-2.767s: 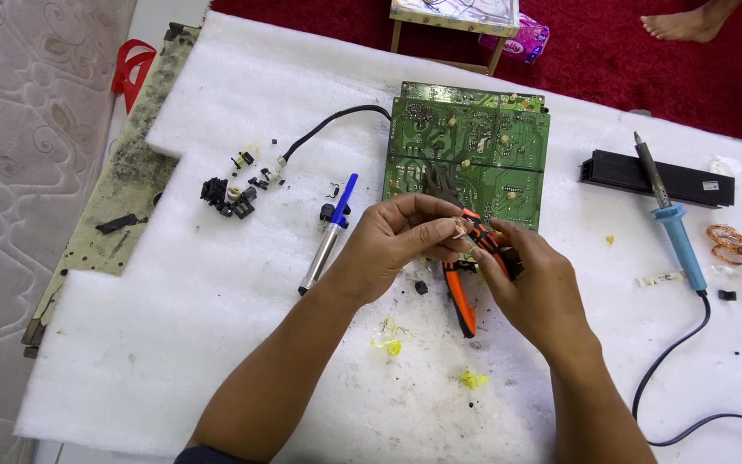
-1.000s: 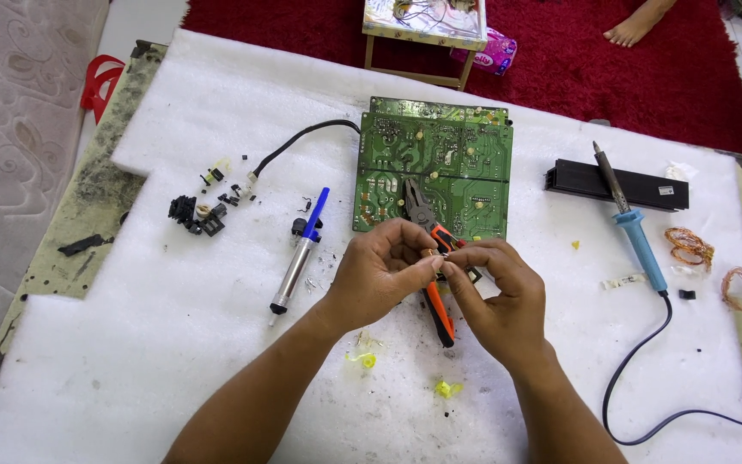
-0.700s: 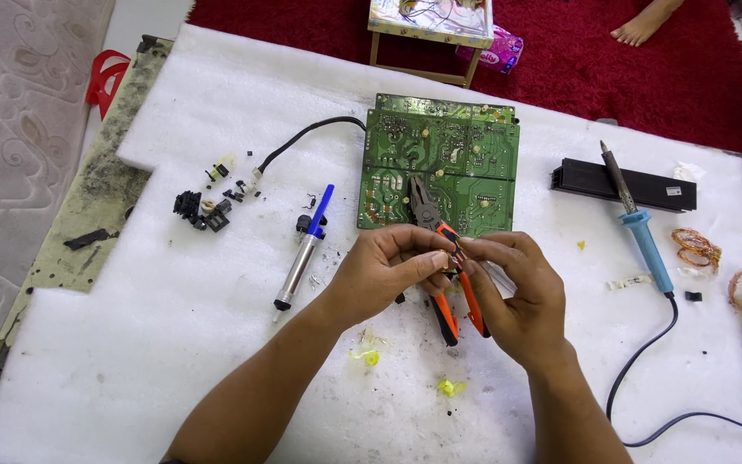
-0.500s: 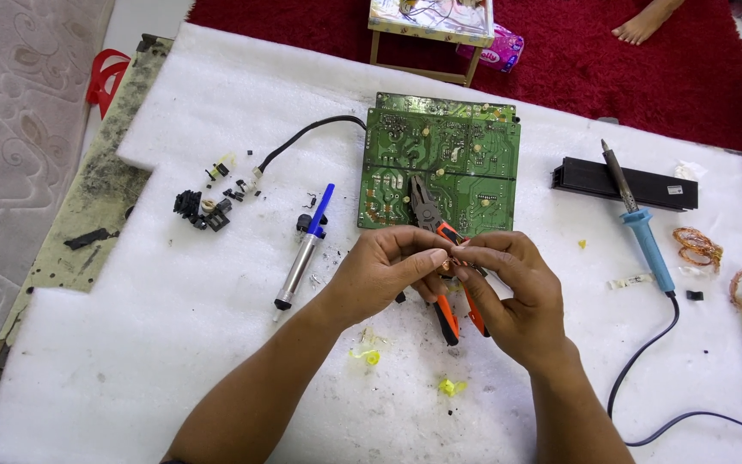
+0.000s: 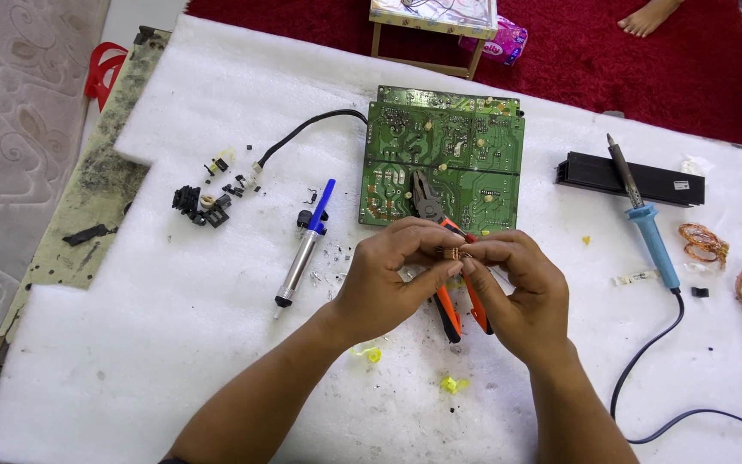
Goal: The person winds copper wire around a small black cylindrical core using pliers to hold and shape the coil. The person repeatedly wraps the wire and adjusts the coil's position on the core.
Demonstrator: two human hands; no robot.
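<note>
Between both hands, copper coil

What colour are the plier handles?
Orange, with black tips; the pliers show in the head view.

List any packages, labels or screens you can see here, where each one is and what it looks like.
Soft pack: far edge, on the red carpet beside a small table's leg; pink and purple.
Label: right end of the long black bar, right side of the white foam sheet; small, white.
No screens.
</note>
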